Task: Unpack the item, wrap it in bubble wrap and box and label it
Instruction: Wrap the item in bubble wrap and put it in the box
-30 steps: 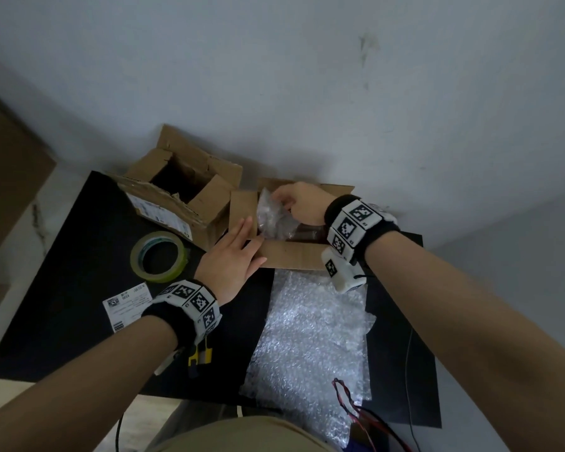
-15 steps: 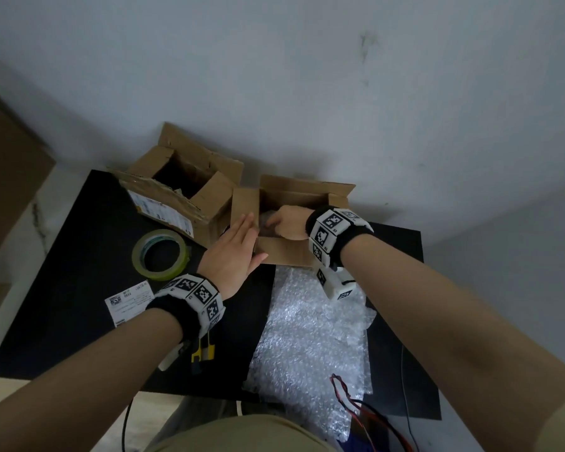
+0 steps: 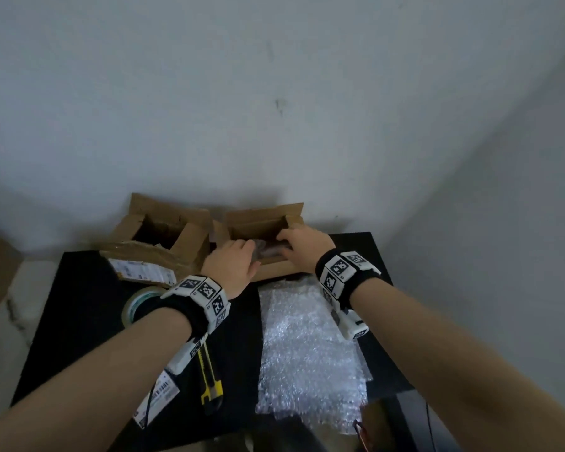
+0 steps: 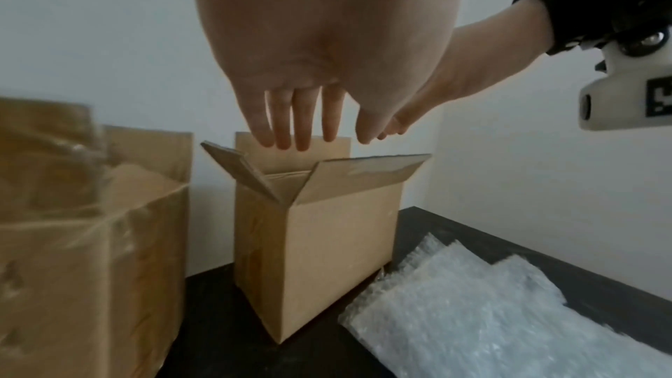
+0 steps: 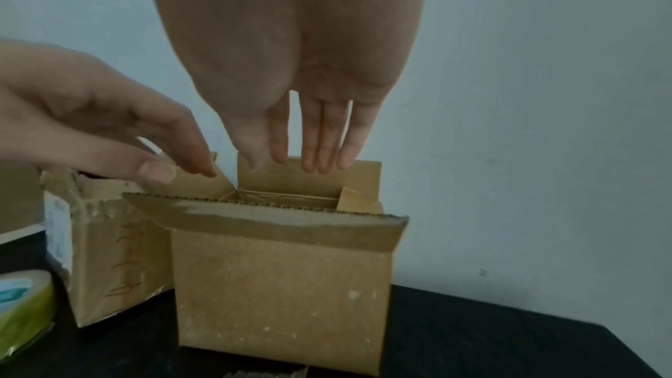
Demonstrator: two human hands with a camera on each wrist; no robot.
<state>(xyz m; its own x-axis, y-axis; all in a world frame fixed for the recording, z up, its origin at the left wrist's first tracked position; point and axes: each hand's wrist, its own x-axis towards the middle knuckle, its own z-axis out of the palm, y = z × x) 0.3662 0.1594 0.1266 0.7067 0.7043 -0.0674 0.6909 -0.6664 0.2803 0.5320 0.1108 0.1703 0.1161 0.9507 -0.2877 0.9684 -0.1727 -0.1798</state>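
A second before, your right hand was lowering the bubble-wrapped item into the small box, and your left hand was flat against the box's near side. By this moment the item sat down inside the box, and only a bit of it showed between your hands. Your left hand had come up over the box's left edge. Both hands were loose, with straight fingers, and held nothing. I think the wrapping and boxing were done, and closing the flaps came next, then tape and label.

All four flaps stood up or leaned out. In the right wrist view the near flap tipped toward you, so it was easy to catch with a wrist. The far flap stood close to the wall, so there was little room behind the box. The old open box sat just beside it on the left, nearly touching, so the left side was tight too.

There was more room in front. The spare bubble wrap lay there on the black table. The tape roll, the yellow knife and the label lay near your left arm, easy to reach.
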